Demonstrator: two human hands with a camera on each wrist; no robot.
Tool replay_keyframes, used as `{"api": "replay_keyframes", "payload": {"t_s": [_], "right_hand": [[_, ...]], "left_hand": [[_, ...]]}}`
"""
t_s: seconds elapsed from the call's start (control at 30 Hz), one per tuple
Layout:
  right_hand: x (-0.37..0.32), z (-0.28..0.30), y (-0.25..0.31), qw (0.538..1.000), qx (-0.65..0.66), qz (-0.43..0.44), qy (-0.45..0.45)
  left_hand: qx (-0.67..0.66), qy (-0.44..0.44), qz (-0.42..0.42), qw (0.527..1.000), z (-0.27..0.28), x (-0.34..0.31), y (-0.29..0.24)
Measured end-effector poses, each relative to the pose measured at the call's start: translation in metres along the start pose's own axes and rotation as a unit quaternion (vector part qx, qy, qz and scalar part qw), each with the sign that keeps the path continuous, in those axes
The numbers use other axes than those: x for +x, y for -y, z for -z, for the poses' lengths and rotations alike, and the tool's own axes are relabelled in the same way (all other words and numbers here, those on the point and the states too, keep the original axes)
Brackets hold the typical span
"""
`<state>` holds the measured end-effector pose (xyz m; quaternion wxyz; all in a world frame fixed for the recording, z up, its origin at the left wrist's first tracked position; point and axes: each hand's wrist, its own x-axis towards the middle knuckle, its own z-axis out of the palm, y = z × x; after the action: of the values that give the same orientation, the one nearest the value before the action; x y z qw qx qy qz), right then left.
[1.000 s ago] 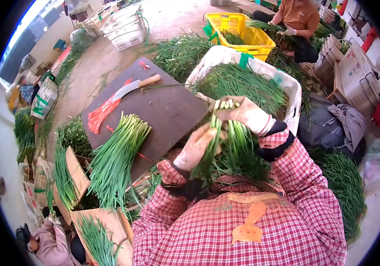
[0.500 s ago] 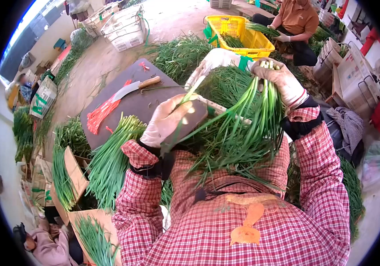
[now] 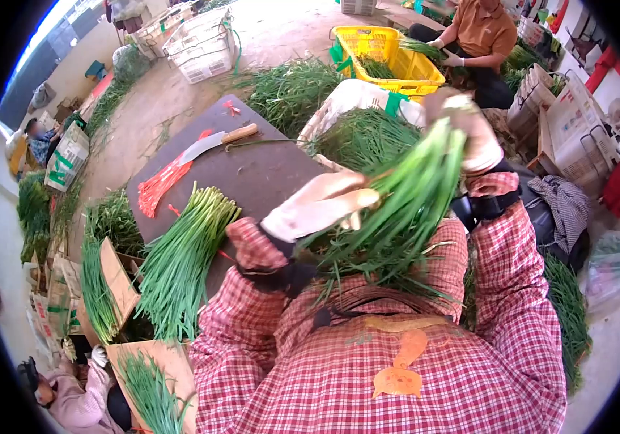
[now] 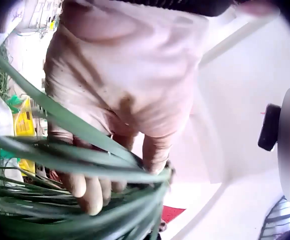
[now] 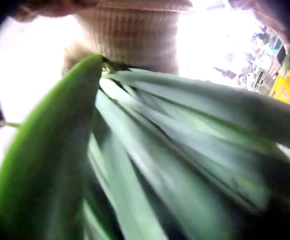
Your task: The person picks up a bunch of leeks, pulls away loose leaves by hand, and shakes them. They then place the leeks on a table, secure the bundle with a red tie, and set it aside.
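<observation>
My gloved right hand (image 3: 480, 141) grips a bunch of garlic chives (image 3: 422, 177) near its pale stem ends, raised at the right and blurred. The leaves hang down and leftward over the lap. Against their left side lies my gloved left hand (image 3: 317, 206), its fingers extended. In the left wrist view, the left hand's fingers (image 4: 92, 192) reach in among the long leaves (image 4: 130, 215). Broad green leaves (image 5: 170, 145) fill the right wrist view below a ribbed glove cuff (image 5: 130, 37); the right fingers are hidden there.
On the dark board (image 3: 274, 166) at the left lie a wooden-handled knife (image 3: 212, 143), red ties (image 3: 159, 189) and a larger chive bundle (image 3: 187, 260). Ahead stand a white crate of chives (image 3: 368, 137) and a yellow crate (image 3: 389, 54). Another person (image 3: 480, 36) sits beyond.
From together at the stems, my hands drew apart, the right lifting the bunch rightward. The left, earlier pinching a few stems at the left, has come back to the leaves with fingers extended.
</observation>
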<state>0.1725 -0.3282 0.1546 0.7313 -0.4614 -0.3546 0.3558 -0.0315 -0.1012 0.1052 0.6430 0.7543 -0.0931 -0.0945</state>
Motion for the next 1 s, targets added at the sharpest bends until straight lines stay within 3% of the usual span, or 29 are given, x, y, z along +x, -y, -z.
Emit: {"api": "replay_keyframes", "payload": {"t_s": [0.03, 0.07, 0.13, 0.2, 0.33, 0.4, 0.47, 0.53, 0.6, 0.67, 0.7, 0.8, 0.9, 0.93, 1.0], "right_hand": [[-0.003, 0.012, 0.007, 0.995, 0.08, 0.061, 0.019], [-0.011, 0.021, 0.018, 0.986, 0.101, 0.129, 0.042], [-0.023, 0.036, 0.044, 0.959, 0.13, 0.226, 0.115], [-0.022, 0.051, 0.067, 0.908, 0.161, 0.221, 0.317], [-0.028, 0.043, 0.075, 0.878, 0.139, 0.259, 0.378], [-0.025, 0.035, 0.063, 0.89, 0.13, 0.267, 0.347], [-0.024, 0.026, 0.056, 0.913, 0.115, 0.229, 0.317], [-0.028, 0.019, 0.04, 0.942, 0.12, 0.218, 0.224], [-0.022, 0.01, 0.031, 0.945, 0.112, 0.218, 0.214], [-0.02, 0.006, 0.026, 0.949, 0.112, 0.209, 0.207], [-0.018, 0.004, 0.023, 0.951, 0.112, 0.205, 0.202], [-0.013, 0.006, 0.02, 0.951, 0.091, 0.18, 0.233], [-0.014, 0.003, 0.018, 0.958, 0.067, 0.18, 0.213], [-0.014, 0.005, 0.017, 0.958, 0.069, 0.181, 0.212], [-0.015, 0.011, 0.015, 0.958, 0.072, 0.182, 0.21]], "left_hand": [[-0.003, -0.043, -0.007, 0.999, 0.005, -0.011, 0.002], [-0.067, -0.125, -0.024, 0.99, 0.005, -0.02, 0.005], [-0.083, -0.19, -0.07, 0.976, 0.028, -0.035, 0.025], [-0.031, -0.281, -0.052, 0.958, 0.033, -0.045, 0.03], [-0.061, -0.271, -0.101, 0.955, 0.028, -0.042, 0.026], [-0.066, -0.254, -0.146, 0.954, 0.009, -0.033, -0.001], [0.011, -0.226, -0.258, 0.939, -0.014, -0.013, -0.026], [0.156, -0.191, -0.278, 0.928, -0.037, 0.003, -0.058], [0.204, -0.15, -0.192, 0.948, -0.062, 0.011, -0.083], [0.302, -0.181, -0.276, 0.894, -0.077, 0.029, -0.072], [0.253, -0.195, -0.308, 0.896, -0.086, 0.041, -0.059], [0.155, -0.18, -0.256, 0.937, -0.094, 0.046, -0.057], [0.11, -0.161, -0.246, 0.949, -0.09, 0.047, -0.049], [0.112, -0.154, -0.2, 0.961, -0.086, 0.045, -0.054], [-0.009, -0.131, -0.18, 0.975, -0.078, 0.045, -0.047]]}}
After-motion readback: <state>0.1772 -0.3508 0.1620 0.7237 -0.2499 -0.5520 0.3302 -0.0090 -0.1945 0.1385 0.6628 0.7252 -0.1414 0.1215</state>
